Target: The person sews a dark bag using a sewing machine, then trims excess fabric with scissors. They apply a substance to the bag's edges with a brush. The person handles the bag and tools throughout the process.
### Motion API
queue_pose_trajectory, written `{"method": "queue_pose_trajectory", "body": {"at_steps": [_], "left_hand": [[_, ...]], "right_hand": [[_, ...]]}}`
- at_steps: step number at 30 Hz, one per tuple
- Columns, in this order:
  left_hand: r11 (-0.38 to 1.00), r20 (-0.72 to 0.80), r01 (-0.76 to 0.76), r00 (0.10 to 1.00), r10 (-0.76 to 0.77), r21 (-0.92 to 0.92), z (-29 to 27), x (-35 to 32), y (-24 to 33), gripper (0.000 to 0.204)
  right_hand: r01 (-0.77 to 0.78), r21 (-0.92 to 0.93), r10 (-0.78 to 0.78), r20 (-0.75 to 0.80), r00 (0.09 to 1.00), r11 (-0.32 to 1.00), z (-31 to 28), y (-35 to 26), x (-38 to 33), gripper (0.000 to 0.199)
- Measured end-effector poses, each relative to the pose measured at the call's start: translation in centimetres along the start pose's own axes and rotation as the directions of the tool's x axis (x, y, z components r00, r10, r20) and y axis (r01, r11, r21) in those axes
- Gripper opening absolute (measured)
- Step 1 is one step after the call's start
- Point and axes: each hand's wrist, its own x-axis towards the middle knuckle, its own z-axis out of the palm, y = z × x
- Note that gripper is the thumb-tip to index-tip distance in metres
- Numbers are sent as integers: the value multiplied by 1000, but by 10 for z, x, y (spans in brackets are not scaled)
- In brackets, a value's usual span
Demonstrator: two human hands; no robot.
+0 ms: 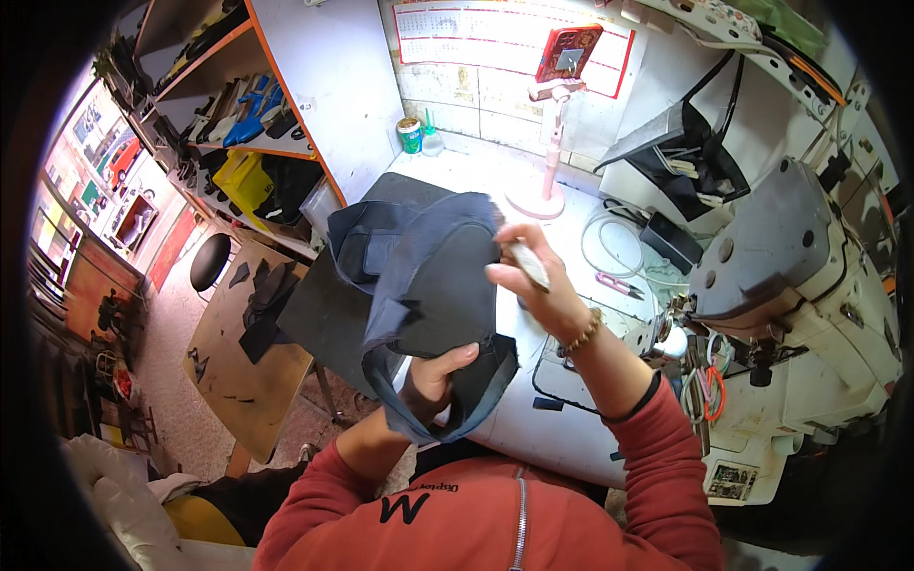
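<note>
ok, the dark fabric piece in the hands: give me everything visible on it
The dark fabric piece is navy to charcoal, soft and floppy, seemingly several panels joined, with a rounded flat panel facing the camera and a strap-like strip looping below. It is held up above the white table, draped and folded. The left hand grips its lower edge, thumb on top. The right hand touches its upper right edge while holding a pale, slim tool.

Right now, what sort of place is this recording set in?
Probably a small sewing workshop: an industrial sewing machine on the white worktable, dark fabric piece in hand, and shelves of materials.
</note>
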Motion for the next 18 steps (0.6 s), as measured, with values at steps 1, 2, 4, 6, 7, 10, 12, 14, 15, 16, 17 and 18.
{"method": "queue_pose_trajectory", "body": {"at_steps": [1,2,4,6,7,10,12,14,15,16,17,18], "left_hand": [[985,-71,-38,996,51,169,-2,0,2,33],[960,-47,-105,991,121,259,-6,2,5,30],[950,-54,-142,985,163,279,-9,3,10,34],[946,-66,-134,985,160,294,-11,5,11,37],[944,-81,-130,984,161,302,-11,6,11,38],[972,-154,-55,984,91,227,-14,8,6,40],[949,-150,-67,982,118,308,-20,9,2,37],[991,-197,50,980,-25,122,-27,9,-3,31],[994,-212,102,973,-93,28,-30,8,-5,27],[996,-256,89,963,-79,24,-32,8,-7,24],[997,-299,76,952,-66,21,-33,7,-9,22],[996,-338,78,939,-61,37,-34,6,-10,19]], "right_hand": [[19,-68,-28,-127,992,997,-7,5,-5,26],[47,-11,-49,-271,961,999,-14,10,-10,23],[56,5,-47,-468,882,998,-27,19,-25,21],[45,-170,-136,-574,808,984,-36,28,-33,19],[76,-267,-213,-535,818,961,-38,33,-34,16],[-42,-372,-175,-528,831,927,-36,44,-37,12],[-117,-389,-124,-540,833,914,-33,49,-35,10],[-134,-435,-133,-530,838,890,-30,54,-33,9],[-148,-461,-132,-520,844,875,-29,56,-32,9],[-144,-483,-145,-512,846,864,-28,58,-32,10],[-173,-523,-131,-492,861,834,-28,59,-31,9],[-183,-560,-129,-472,872,808,-28,60,-30,9]]}}
